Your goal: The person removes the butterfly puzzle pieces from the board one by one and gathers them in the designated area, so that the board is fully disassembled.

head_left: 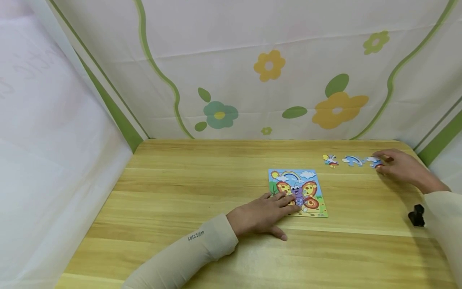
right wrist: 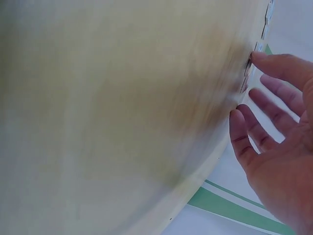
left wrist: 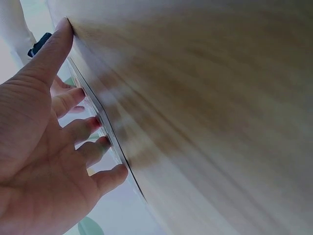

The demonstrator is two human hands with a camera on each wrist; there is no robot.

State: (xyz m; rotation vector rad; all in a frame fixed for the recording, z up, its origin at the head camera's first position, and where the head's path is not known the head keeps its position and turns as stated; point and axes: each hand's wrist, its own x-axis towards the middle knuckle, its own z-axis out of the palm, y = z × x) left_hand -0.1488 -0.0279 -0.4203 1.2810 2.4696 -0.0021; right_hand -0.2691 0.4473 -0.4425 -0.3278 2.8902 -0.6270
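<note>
A square butterfly jigsaw puzzle (head_left: pixel 310 176) lies face up on the table. My left hand (head_left: pixel 265 212) rests across its lower left part, fingertips on the picture and thumb on the wood below. In the left wrist view, the left fingers (left wrist: pixel 115 178) meet the thin edge of the puzzle board. At the back right, my right hand (head_left: pixel 400 166) is spread around a cloud-patterned puzzle piece (head_left: pixel 373 159), thumb on the near side and fingers on the far side. Its fingers (right wrist: pixel 239 129) are loosely bent in the right wrist view. Part of this piece is hidden.
Left of that piece lie a rainbow piece (head_left: pixel 353 160) and a colourful loose piece (head_left: pixel 330 161), in a row. A small black object (head_left: pixel 416 216) stands near the right sleeve. The wooden table (head_left: pixel 173 180) ends at a flowered curtain (head_left: pixel 223 52).
</note>
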